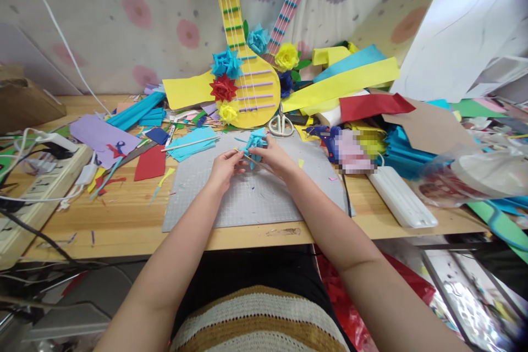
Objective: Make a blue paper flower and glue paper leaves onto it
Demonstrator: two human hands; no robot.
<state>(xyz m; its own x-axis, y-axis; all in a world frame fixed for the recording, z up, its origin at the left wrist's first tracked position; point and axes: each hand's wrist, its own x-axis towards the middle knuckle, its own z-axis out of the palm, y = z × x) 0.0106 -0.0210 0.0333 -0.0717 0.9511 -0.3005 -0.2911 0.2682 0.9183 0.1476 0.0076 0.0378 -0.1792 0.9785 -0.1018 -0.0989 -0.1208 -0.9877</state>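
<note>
A light blue paper flower (256, 139) is held just above the grey cutting mat (256, 203). My right hand (275, 155) has its fingers closed on the flower from the right. My left hand (226, 167) is at the flower's lower left, its fingertips pinched at the end of a thin brown stick (252, 160). This stick slants below the flower toward my right palm, where its far end is hidden. Beyond my hands lie white-handled scissors (281, 125). Light blue paper pieces (193, 144) with a pale stick across them rest left of my hands.
A yellow paper guitar (258, 93) with paper flowers leans at the back. Colored paper strips (342, 85) are heaped at right, near a blue glue gun (325, 137) and a white power strip (402, 197). Another power strip (41, 187) and cables lie left.
</note>
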